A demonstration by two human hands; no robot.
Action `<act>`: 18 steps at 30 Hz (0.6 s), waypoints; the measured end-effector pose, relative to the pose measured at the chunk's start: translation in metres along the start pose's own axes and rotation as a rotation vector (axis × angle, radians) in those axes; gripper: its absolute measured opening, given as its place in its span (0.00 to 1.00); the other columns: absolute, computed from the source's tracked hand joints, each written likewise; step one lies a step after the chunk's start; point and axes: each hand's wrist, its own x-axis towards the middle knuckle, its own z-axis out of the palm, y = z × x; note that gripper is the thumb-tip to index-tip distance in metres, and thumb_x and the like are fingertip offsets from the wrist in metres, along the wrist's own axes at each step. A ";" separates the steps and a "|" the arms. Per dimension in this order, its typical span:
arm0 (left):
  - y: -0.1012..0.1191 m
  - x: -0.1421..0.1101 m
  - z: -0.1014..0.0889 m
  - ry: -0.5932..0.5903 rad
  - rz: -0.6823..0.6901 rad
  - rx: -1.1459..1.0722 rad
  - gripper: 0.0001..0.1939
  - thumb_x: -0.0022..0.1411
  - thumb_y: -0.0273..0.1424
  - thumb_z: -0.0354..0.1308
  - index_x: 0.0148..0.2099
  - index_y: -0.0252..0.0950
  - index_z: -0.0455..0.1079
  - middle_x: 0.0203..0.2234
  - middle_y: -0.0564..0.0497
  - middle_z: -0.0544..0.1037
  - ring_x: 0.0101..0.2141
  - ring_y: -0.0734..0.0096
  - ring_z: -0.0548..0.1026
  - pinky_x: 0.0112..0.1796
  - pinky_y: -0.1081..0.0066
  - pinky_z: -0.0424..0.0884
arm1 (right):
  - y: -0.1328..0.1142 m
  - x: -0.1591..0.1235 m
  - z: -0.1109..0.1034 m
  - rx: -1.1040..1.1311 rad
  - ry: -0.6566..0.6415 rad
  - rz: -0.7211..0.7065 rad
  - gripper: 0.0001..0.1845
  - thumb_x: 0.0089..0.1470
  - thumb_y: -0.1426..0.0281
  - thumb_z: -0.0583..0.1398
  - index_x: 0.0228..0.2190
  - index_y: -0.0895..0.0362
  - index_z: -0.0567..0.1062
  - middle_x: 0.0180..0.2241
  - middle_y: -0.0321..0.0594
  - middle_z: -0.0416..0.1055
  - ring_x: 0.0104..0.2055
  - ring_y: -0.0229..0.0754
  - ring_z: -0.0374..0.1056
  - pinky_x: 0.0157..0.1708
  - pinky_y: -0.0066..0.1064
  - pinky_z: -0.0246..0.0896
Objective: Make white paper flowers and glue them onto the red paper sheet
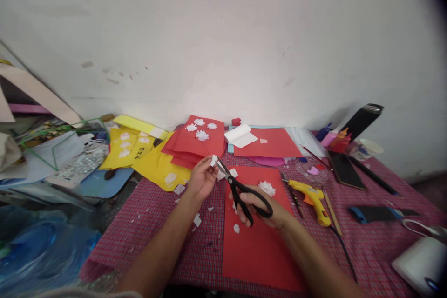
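Between the fingertips of my left hand (202,178) is a small piece of white paper (213,160). My right hand (263,207) grips black-handled scissors (233,184), whose blades reach up to that paper. Under my right hand lies a red paper sheet (260,251) bearing a white paper flower (267,188) and several white scraps. More white paper pieces (226,174) rest just behind the scissors. Loose scraps (197,220) are scattered on the checked tablecloth below my left hand.
A yellow glue gun (314,198) with a black cord lies on the right. Behind are red sheets with white flowers (201,135), a white paper roll (237,134) and yellow papers (157,163). Paint bottles (338,139) and a black flask (365,121) stand at the right back.
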 end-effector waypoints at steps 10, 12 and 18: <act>0.000 -0.007 0.007 -0.057 0.077 0.151 0.18 0.51 0.24 0.69 0.45 0.37 0.71 0.30 0.54 0.76 0.29 0.76 0.76 0.31 0.74 0.73 | 0.007 0.000 -0.008 0.065 -0.048 -0.021 0.26 0.59 0.52 0.58 0.47 0.62 0.71 0.26 0.45 0.77 0.22 0.41 0.72 0.21 0.28 0.61; 0.000 -0.008 0.008 -0.098 0.089 0.182 0.19 0.52 0.24 0.69 0.46 0.37 0.71 0.30 0.55 0.75 0.29 0.76 0.75 0.32 0.73 0.73 | 0.007 0.000 -0.008 0.048 -0.045 -0.041 0.27 0.59 0.52 0.58 0.47 0.62 0.71 0.26 0.44 0.76 0.22 0.41 0.70 0.22 0.28 0.60; 0.000 -0.013 0.013 -0.209 0.101 0.239 0.23 0.51 0.24 0.69 0.50 0.38 0.68 0.30 0.55 0.74 0.28 0.76 0.75 0.32 0.72 0.72 | 0.004 0.001 -0.007 0.036 -0.001 -0.063 0.26 0.58 0.52 0.59 0.47 0.60 0.71 0.24 0.39 0.73 0.22 0.39 0.67 0.24 0.28 0.58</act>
